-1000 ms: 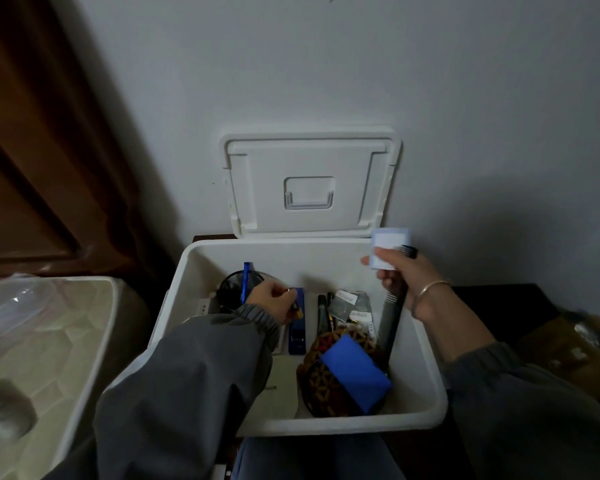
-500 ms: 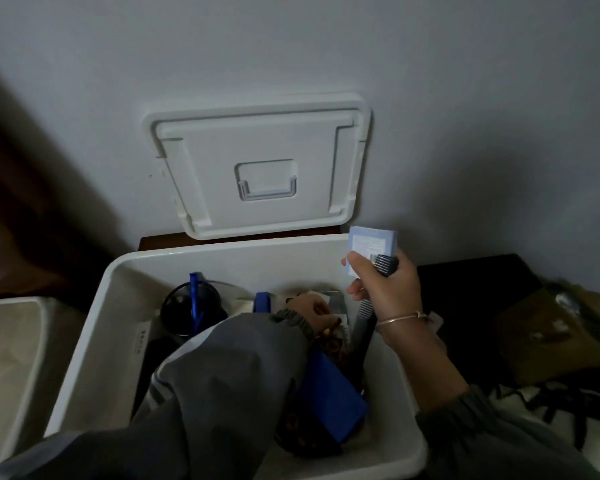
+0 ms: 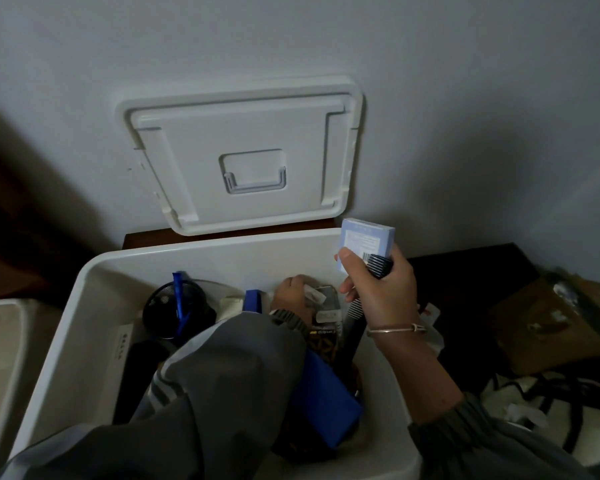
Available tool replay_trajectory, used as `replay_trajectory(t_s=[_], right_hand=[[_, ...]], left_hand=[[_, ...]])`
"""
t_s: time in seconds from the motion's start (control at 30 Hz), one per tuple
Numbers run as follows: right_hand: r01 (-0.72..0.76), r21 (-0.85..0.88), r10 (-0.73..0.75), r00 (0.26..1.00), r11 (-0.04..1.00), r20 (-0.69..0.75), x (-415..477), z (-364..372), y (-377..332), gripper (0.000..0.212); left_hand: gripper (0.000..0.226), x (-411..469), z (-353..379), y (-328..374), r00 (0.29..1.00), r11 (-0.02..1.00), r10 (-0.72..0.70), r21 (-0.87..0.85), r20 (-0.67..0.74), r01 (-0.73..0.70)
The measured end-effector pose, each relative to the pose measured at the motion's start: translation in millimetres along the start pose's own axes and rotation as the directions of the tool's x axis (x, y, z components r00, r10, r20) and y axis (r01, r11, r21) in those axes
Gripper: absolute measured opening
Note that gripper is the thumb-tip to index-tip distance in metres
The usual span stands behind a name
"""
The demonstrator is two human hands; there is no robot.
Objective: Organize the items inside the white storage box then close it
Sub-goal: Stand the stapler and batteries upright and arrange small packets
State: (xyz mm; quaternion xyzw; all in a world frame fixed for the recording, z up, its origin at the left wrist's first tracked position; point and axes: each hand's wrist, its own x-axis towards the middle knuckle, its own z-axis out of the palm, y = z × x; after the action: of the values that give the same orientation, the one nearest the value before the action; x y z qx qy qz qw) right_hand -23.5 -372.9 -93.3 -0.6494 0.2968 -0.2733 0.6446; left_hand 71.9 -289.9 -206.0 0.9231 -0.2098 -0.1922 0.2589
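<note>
The white storage box point(image 3: 84, 306) stands open on the floor, and its lid point(image 3: 243, 157) leans upright against the wall behind it. My right hand point(image 3: 378, 292) hovers over the box's right side and grips a small pale blue carton point(image 3: 366, 240) together with a black comb point(image 3: 355, 323) that hangs down into the box. My left hand point(image 3: 291, 296) reaches deep into the back of the box and pinches a small clear packet point(image 3: 314, 294). A blue box point(image 3: 329, 400), a dark patterned pouch and a black mesh cup point(image 3: 174, 310) with a blue pen lie inside.
A second pale bin point(image 3: 0, 358) stands to the left of the box. Brown paper point(image 3: 551, 323), white cloth and black cords point(image 3: 568, 403) lie on the floor to the right. The wall is close behind the box.
My left hand has moved from the box's middle to its back right and taken up a clear packet. My right hand stays up with the carton and comb. My view moved closer.
</note>
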Motion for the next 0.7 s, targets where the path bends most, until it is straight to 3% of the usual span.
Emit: replay_trajectory(t_s=[0.27,0.4,0.5,0.6,0.7], right_hand=[[0.025,0.035,-0.025,1.000,0.999,-0.019,2,1,2,0.014],[0.028,0.035,-0.028,0.999,0.999,-0.018,3,1,4,0.013],[0.035,0.026,-0.035,0.999,0.999,-0.013,2,1,4,0.014],[0.037,0.033,-0.037,0.999,0.999,-0.012,3,2,4,0.014],[0.039,0.047,-0.038,0.999,0.998,-0.019,3,2,3,0.015]], left_hand=[[0.024,5,1,12,0.994,0.995,-0.084,-0.042,0.067,0.087],[0.019,4,9,20,0.992,0.999,-0.029,0.048,0.122,0.024],[0.015,5,10,19,0.998,0.997,0.001,0.072,0.060,-0.005],[0.011,9,5,20,0.995,0.999,0.034,0.015,0.097,-0.035],[0.013,7,-11,20,0.999,0.982,0.009,-0.187,0.044,-0.001]])
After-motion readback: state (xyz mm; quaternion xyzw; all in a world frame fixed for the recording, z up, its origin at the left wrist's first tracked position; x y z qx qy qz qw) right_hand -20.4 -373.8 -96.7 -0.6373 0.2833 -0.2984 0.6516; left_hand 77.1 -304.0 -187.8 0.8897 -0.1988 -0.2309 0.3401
